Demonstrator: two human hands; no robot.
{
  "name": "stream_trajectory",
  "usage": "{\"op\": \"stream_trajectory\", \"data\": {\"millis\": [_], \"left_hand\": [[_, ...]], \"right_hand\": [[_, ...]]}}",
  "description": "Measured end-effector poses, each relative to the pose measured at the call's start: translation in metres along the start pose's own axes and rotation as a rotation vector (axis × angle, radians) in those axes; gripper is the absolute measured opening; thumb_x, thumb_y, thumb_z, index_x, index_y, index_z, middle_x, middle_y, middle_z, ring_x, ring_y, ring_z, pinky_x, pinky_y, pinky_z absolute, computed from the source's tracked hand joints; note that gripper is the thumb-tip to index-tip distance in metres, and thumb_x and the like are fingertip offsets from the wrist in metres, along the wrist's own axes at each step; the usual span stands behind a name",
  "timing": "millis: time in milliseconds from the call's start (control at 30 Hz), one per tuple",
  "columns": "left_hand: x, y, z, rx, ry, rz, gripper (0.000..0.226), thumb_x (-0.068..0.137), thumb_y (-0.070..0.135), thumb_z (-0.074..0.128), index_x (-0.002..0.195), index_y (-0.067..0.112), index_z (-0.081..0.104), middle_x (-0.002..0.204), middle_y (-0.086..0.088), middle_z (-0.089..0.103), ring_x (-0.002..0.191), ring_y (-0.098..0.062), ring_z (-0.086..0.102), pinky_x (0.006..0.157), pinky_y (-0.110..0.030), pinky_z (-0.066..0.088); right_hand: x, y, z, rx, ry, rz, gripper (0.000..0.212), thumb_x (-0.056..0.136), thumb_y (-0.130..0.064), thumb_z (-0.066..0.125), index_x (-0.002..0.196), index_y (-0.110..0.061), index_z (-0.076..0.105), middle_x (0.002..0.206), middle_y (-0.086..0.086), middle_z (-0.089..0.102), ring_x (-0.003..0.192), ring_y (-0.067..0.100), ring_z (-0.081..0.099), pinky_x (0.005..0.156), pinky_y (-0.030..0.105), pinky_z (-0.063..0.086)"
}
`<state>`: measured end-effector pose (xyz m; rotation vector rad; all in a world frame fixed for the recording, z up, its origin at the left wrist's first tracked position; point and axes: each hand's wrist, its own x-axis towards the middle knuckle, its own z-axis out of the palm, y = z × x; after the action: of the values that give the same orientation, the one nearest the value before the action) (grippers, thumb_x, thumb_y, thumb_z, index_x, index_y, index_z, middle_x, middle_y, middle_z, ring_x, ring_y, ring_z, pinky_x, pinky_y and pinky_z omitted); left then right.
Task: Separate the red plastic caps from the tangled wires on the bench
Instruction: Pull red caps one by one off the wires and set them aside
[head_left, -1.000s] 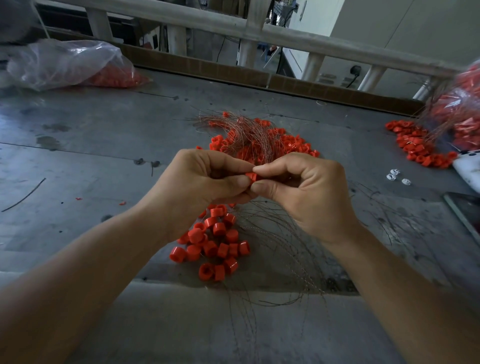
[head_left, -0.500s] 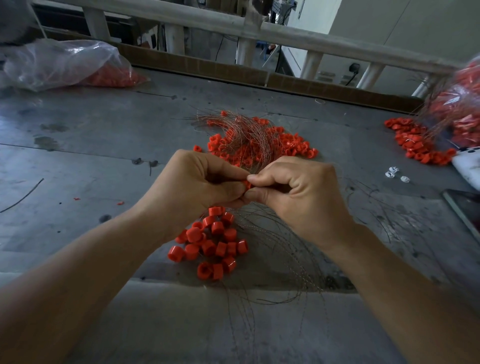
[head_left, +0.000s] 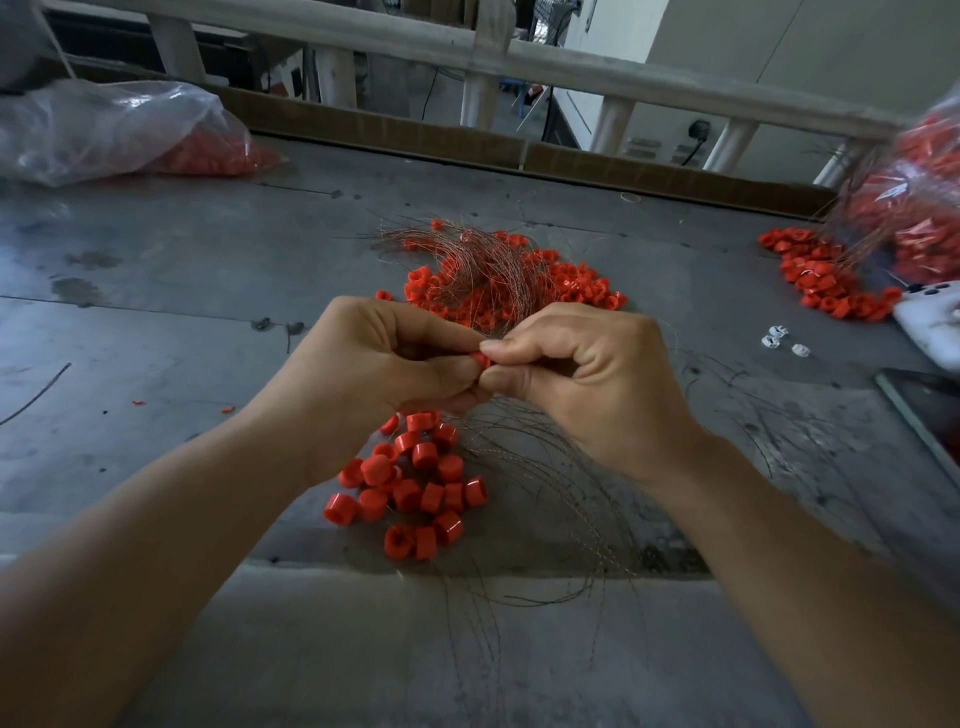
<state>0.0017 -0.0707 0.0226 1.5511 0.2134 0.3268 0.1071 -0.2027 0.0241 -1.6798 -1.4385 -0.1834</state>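
Observation:
My left hand (head_left: 374, 369) and my right hand (head_left: 587, 379) meet above the bench, fingertips pressed together. Both pinch one small red cap (head_left: 480, 359), which shows only as a sliver between the thumbs. Below the hands lies a heap of loose red caps (head_left: 415, 483) on the grey bench (head_left: 156, 312). Thin loose wires (head_left: 550, 509) spread to the right of that heap and over the front edge. Behind the hands sits a tangle of wires with red caps (head_left: 488, 275).
A clear plastic bag of red caps (head_left: 104, 130) lies at the back left. Another bag of caps and wires (head_left: 914, 208) is at the right with a spilled cap pile (head_left: 826, 280). Small white pieces (head_left: 779, 340), a phone (head_left: 930, 317) and a dark tablet (head_left: 930, 410) sit near the right edge.
The hands have stayed together at the same spot. The red cap between the fingertips was nearly hidden half a second ago and shows a little again now.

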Motion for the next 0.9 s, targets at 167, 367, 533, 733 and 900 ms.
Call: {"op": "stream_trajectory", "data": {"millis": [167, 367, 533, 733, 900], "left_hand": [[0.0, 0.001, -0.002, -0.016, -0.045, -0.025, 0.023, 0.052, 0.014, 0.066, 0.073, 0.017, 0.075, 0.07, -0.008, 0.072, 0.066, -0.015, 0.07, 0.06, -0.017, 0.053], [-0.002, 0.005, -0.005, -0.126, -0.181, -0.101, 0.032, 0.055, 0.007, 0.065, 0.087, 0.007, 0.068, 0.07, -0.012, 0.07, 0.061, -0.018, 0.069, 0.054, -0.019, 0.054], [-0.002, 0.006, -0.004, -0.188, -0.238, -0.144, 0.044, 0.061, 0.005, 0.063, 0.104, 0.007, 0.056, 0.068, -0.01, 0.069, 0.059, -0.017, 0.068, 0.052, -0.018, 0.053], [-0.007, 0.008, 0.006, -0.013, -0.16, 0.046, 0.064, 0.057, 0.027, 0.074, 0.116, 0.022, 0.049, 0.078, -0.011, 0.072, 0.07, -0.022, 0.071, 0.06, -0.022, 0.054], [-0.011, 0.008, 0.013, 0.047, -0.127, 0.141, 0.063, 0.055, 0.025, 0.068, 0.115, 0.029, 0.046, 0.075, -0.011, 0.071, 0.065, -0.017, 0.07, 0.059, -0.02, 0.054]], "right_hand": [[0.0, -0.002, -0.001, 0.0, -0.008, 0.005, 0.02, 0.065, -0.012, 0.073, 0.082, 0.0, 0.071, 0.077, 0.0, 0.064, 0.075, 0.009, 0.062, 0.068, 0.017, 0.052], [0.002, -0.008, -0.008, 0.221, -0.195, 0.214, 0.034, 0.064, -0.03, 0.067, 0.097, -0.026, 0.063, 0.081, -0.013, 0.06, 0.079, 0.004, 0.061, 0.074, 0.022, 0.052], [0.004, -0.008, -0.011, 0.139, -0.336, 0.165, 0.018, 0.075, -0.029, 0.063, 0.092, -0.023, 0.065, 0.083, -0.014, 0.052, 0.079, -0.001, 0.052, 0.069, 0.014, 0.043], [0.002, -0.006, -0.009, 0.027, -0.228, 0.099, 0.007, 0.081, -0.016, 0.062, 0.085, -0.011, 0.063, 0.08, -0.015, 0.047, 0.073, -0.006, 0.047, 0.068, 0.008, 0.038], [-0.001, -0.007, -0.006, -0.011, -0.21, 0.061, 0.004, 0.08, -0.003, 0.063, 0.084, -0.003, 0.063, 0.081, -0.017, 0.046, 0.074, -0.004, 0.048, 0.069, 0.008, 0.039]]}}
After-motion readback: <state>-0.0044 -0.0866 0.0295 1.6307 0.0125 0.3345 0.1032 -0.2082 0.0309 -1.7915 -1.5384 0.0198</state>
